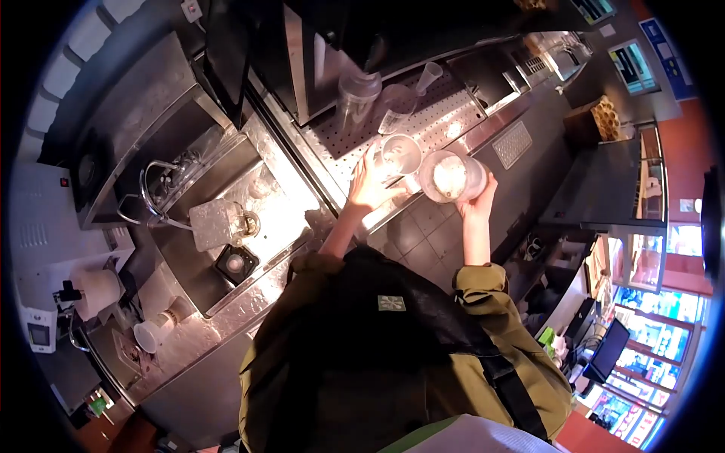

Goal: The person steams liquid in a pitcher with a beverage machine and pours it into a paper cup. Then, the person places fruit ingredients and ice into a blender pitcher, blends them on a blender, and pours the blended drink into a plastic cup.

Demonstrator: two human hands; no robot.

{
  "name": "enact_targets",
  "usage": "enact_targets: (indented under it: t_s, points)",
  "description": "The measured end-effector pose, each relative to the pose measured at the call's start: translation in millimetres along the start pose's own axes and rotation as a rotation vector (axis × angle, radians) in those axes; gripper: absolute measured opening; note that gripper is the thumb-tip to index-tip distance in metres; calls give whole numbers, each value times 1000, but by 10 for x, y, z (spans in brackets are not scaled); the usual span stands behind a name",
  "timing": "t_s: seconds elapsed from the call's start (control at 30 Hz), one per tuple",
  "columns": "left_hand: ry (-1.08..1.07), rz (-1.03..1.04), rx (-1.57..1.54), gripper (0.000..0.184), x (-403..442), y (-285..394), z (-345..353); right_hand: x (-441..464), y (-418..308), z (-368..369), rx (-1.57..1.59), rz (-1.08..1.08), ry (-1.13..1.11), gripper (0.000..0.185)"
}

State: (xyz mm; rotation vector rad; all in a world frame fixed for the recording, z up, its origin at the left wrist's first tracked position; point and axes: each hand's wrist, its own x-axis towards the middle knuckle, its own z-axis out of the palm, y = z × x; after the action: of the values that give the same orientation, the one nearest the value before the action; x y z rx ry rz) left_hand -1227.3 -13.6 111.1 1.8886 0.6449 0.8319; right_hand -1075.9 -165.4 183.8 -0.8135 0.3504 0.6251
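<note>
Far left: white machine (45, 245), paper roll (98, 291) just beside it. White cup (146, 337) lies tipped on the wet metal counter (185, 351). Next, sink (175, 260) with curved tap (146, 181); a flat metal piece (214, 224) sits by the basin's right side, small black holder (236, 263) near it.

Middle: person's left hand (366, 187) is at the near-left side of a clear cup (401, 154), fingers spread wide with the thumb apart; can't tell if it grips or only touches. The cup is at the near edge of the perforated tray (457, 102). Beyond it, a tall clear jug (358, 94) stands on the tray, with another clear container (396, 106) between jug and cup.

Right of the cup, the right hand (479, 202) is curled round a see-through tub (474, 180) with whitish stuff inside. Tub is just beside the cup; contact unclear. Farther right: pale floor grate (512, 145), then dark monitor (608, 349).
</note>
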Motion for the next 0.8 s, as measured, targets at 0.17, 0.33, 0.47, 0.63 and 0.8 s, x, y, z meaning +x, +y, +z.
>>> enact_targets:
  t_s: [0.17,0.33,0.47,0.63,0.8]
  points:
    - [-49,-24,-124,92,106,-35,215,508,-129,40,25,-19,-43,46]
    - [-37,-161,-86,87,25,-16,272,747,-170,110,-58,-74,-102,49]
    - [-23,-184,-67,86,23,76,260,858,-171,173,-91,-62,-155,51]
    - [-13,-195,-108,87,24,138,220,950,-139,216,-119,-44,-149,49]
    - [-8,-258,-108,85,25,132,238,1026,-135,252,-166,-90,-123,53]
